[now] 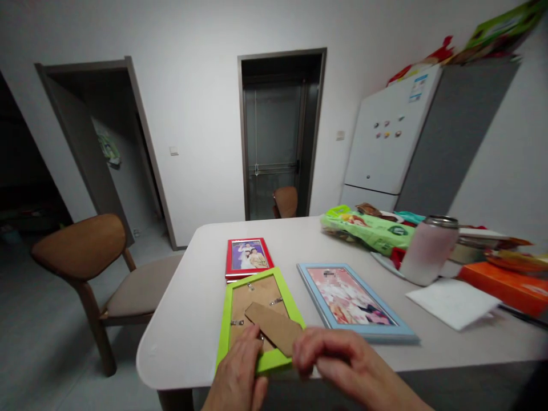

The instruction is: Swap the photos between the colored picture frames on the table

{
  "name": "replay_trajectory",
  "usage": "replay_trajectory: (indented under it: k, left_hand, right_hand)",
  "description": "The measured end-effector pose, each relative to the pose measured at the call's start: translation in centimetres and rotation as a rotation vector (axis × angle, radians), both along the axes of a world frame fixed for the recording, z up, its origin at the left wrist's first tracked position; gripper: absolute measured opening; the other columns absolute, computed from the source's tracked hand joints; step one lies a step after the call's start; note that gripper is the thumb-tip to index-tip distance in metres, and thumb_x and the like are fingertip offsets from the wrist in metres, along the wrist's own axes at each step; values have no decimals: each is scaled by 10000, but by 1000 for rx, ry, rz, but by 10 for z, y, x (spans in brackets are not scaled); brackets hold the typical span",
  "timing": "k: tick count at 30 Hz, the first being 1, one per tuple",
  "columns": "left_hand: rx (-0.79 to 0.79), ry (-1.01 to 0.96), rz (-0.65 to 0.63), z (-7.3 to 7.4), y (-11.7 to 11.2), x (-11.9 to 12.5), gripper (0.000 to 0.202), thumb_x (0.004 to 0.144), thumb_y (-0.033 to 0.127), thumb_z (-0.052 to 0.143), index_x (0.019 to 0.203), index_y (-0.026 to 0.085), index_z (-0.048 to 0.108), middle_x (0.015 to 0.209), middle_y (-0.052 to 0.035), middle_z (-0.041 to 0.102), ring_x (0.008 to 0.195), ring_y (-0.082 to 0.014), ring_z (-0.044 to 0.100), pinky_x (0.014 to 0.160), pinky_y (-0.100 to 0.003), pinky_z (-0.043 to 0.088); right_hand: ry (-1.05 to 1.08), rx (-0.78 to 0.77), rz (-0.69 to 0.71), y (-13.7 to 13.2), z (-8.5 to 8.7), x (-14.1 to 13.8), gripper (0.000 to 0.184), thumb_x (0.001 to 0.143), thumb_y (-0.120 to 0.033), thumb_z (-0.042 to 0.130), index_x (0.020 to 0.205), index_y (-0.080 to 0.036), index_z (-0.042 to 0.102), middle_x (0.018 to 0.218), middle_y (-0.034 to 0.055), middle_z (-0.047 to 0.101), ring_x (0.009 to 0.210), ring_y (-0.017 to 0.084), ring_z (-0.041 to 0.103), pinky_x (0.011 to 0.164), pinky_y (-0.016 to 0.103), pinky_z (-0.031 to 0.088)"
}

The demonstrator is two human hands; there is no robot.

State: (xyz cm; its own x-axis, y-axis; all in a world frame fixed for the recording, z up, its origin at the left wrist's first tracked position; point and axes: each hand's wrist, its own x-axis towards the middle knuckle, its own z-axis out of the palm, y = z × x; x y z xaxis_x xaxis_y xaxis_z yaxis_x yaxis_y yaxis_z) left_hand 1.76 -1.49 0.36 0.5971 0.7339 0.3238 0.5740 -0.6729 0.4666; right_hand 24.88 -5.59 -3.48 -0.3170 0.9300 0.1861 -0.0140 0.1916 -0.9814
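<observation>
A light-green photo frame (223, 328) lies face down near the table's front edge, its brown backing board (261, 290) and small metal clips showing. Across the board slants a brown frame stand (274, 328). My left hand (240, 365) grips the frame's near left part, fingers on the board and thumb by the near edge. At the near right corner, my right hand (338, 354) is closed with curled fingers at the stand's wide end; the fingertips are partly hidden. Behind lies a red photo frame (250, 258), partly overlapped by the green one. A light-blue photo frame (355, 302) lies face up to the right.
On the white table's (188, 308) right side are a pink-white jar (430, 251), white tissue (454, 302), an orange box (507, 285) and a green bag (368, 228). A wooden chair (81, 251) stands left. Beyond are a fridge (385, 137) and two doorways.
</observation>
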Motion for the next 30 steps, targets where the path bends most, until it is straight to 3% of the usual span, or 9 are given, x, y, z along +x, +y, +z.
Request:
replay_trajectory:
  k: [3, 5, 8, 11, 14, 19, 22, 27, 30]
  left_hand:
    - [-40, -231, 68, 12, -5, 1, 413, 637, 118, 439, 1048, 152, 431, 1245, -130, 403, 1140, -220, 369, 932, -351, 323]
    - [-83, -399, 112, 17, -9, 6, 325, 669, 187, 449, 993, 172, 456, 1220, -121, 434, 1098, -232, 417, 888, -347, 360]
    - [-248, -693, 174, 20, -16, 16, 215, 695, 320, 485, 861, 184, 491, 1144, -114, 504, 995, -242, 500, 785, -314, 423]
    - [-565, -1017, 188, 24, -19, 24, 324, 683, 419, 529, 896, 181, 472, 955, -97, 602, 859, -230, 570, 690, -298, 457]
    - [-722, -1250, 153, 33, -14, 30, 424, 640, 397, 599, 971, 183, 443, 906, -70, 610, 865, -224, 569, 736, -318, 448]
    - [-797, -1355, 136, 51, 8, 48, 631, 609, 288, 650, 1149, 201, 336, 1034, -76, 568, 964, -211, 526, 831, -329, 405]
    - [-912, -1278, 55, 44, 16, 78, 584, 584, 263, 662, 1100, 161, 407, 1036, -105, 574, 947, -222, 537, 818, -334, 417]
    - [-855, -1114, -119, 13, 20, 148, 371, 590, 130, 557, 960, 126, 527, 1010, -99, 595, 966, -211, 529, 836, -301, 408]
    - [-714, -866, -46, -2, 24, 170, 408, 601, 52, 455, 995, 134, 525, 1029, -72, 590, 977, -184, 520, 851, -283, 391]
  right_hand:
    - [200, -136, -415, 30, 56, -19, 229, 713, -394, 493, 699, -192, 602, 666, 1, 564, 633, 116, 510, 591, 236, 423]
    - [314, -231, -426, 35, 67, -35, 232, 655, -404, 553, 644, -175, 582, 608, -11, 538, 569, 104, 497, 524, 221, 413]
    - [395, -421, -297, 31, 49, -63, 313, 646, -441, 550, 773, -157, 584, 672, 19, 577, 543, 105, 527, 471, 217, 405]
    - [561, -620, -87, 28, 25, -92, 433, 677, -485, 489, 925, -136, 550, 721, 75, 624, 544, 146, 575, 470, 255, 424]
    - [776, -539, -201, 28, 27, -96, 475, 663, -454, 510, 1008, -129, 513, 778, 93, 649, 654, 197, 607, 568, 318, 464]
    - [581, -402, -480, 35, 76, -14, 460, 653, -380, 552, 1053, -162, 498, 795, 62, 669, 698, 208, 622, 637, 336, 482]
    - [298, -373, -515, 48, 91, 58, 371, 663, -352, 536, 985, -168, 548, 760, 60, 677, 624, 200, 625, 589, 333, 488]
    - [-130, -295, -647, 69, 70, 142, 325, 651, -281, 520, 942, -153, 588, 812, 60, 677, 607, 176, 617, 582, 295, 484]
    - [-324, -255, -723, 74, 48, 164, 380, 683, -303, 468, 1001, -121, 565, 862, 73, 667, 645, 171, 618, 589, 277, 478]
